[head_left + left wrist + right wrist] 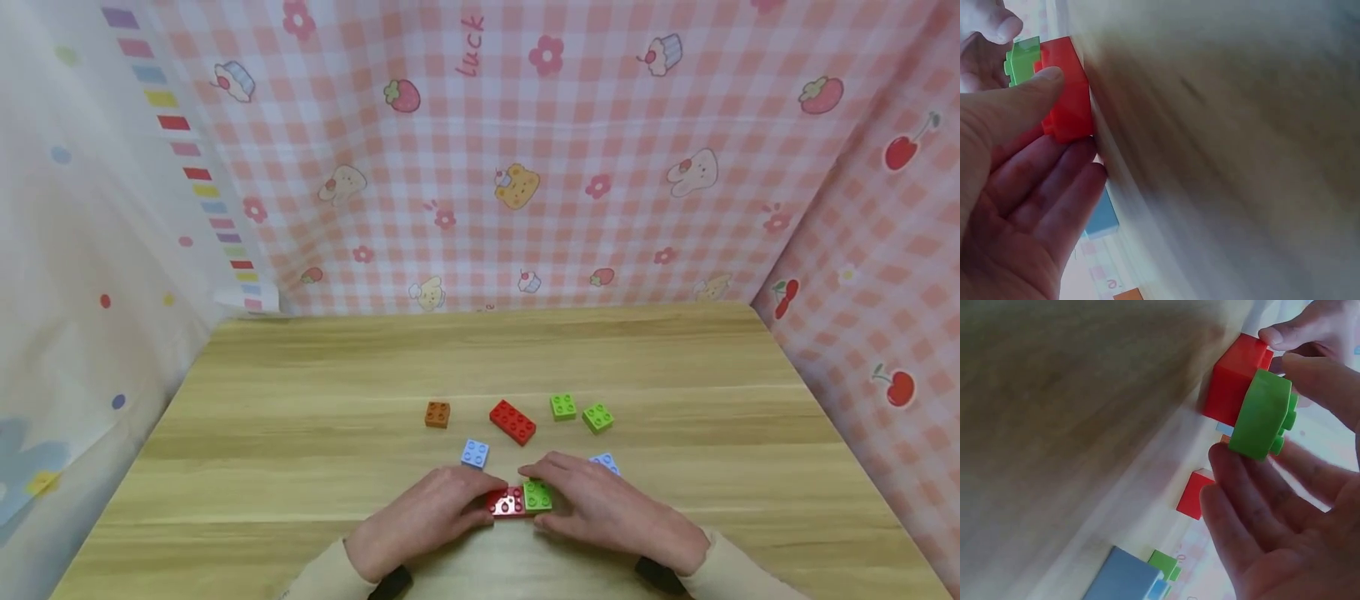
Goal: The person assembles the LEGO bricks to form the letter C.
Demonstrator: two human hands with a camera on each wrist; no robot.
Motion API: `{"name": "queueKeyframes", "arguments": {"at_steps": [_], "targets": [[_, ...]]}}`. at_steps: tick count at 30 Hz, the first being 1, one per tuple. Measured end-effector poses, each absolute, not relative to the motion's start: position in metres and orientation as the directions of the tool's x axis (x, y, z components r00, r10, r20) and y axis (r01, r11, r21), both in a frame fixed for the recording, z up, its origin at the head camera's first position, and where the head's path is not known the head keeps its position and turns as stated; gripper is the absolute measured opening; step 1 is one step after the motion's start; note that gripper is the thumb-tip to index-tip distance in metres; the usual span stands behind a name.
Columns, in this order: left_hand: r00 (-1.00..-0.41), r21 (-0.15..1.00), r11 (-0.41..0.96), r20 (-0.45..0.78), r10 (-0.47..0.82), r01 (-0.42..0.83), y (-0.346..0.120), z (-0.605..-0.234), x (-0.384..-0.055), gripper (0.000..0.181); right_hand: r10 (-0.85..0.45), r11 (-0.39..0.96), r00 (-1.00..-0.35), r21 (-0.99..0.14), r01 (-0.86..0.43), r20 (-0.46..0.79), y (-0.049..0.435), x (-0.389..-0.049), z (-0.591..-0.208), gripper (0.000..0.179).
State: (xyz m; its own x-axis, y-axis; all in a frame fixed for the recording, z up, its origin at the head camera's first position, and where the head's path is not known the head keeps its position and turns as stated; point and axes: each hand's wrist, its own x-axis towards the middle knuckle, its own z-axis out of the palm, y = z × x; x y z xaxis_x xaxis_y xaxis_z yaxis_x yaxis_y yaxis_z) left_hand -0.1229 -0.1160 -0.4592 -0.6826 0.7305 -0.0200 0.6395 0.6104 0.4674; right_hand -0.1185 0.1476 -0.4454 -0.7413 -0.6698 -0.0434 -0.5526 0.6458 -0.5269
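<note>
My left hand [431, 512] pinches the red brick [505, 502], its thumb on the near side and fingers behind, as the left wrist view shows. On the studs at the right end of that red brick sits a green square brick [537, 496]. Fingers of my right hand [600, 504] curl about the green brick, fingertips at its far side and the thumb at its near edge. Just behind my left hand lies a light blue square brick [475, 453]. A second light blue brick [604, 463] is partly hidden behind my right hand.
Farther back on the wooden table [300, 467] lie an orange-brown square brick [437, 414], another red brick [513, 422], and two green square bricks, one [563, 407] left of the other [597, 417]. A checked cloth [465, 150] hangs behind the table.
</note>
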Motion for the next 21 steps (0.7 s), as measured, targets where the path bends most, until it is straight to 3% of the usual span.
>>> {"name": "queueKeyframes", "arguments": {"at_steps": [7, 13, 18, 21], "targets": [[-0.663, 0.441, 0.594, 0.004, 0.748, 0.673, -0.114, -0.452, -0.122, 0.034, -0.672, 0.657, -0.739, -0.492, -0.572, -0.039, 0.144, -0.119, -0.442, 0.041], [-0.632, 0.382, 0.546, 0.141, 0.762, 0.745, -0.122, -0.439, -0.127, 0.029, -0.677, 0.656, -0.736, -0.446, -0.61, 0.011, 0.151, -0.12, -0.442, 0.036], [-0.634, 0.431, 0.504, 0.241, 0.735, 0.749, -0.13, -0.44, -0.137, 0.023, -0.675, 0.662, -0.738, -0.426, -0.616, 0.018, 0.156, -0.121, -0.444, 0.039], [-0.669, 0.489, 0.512, 0.224, 0.709, 0.706, -0.131, -0.442, -0.142, 0.027, -0.673, 0.666, -0.74, -0.43, -0.609, 0.006, 0.157, -0.122, -0.445, 0.039]]}}
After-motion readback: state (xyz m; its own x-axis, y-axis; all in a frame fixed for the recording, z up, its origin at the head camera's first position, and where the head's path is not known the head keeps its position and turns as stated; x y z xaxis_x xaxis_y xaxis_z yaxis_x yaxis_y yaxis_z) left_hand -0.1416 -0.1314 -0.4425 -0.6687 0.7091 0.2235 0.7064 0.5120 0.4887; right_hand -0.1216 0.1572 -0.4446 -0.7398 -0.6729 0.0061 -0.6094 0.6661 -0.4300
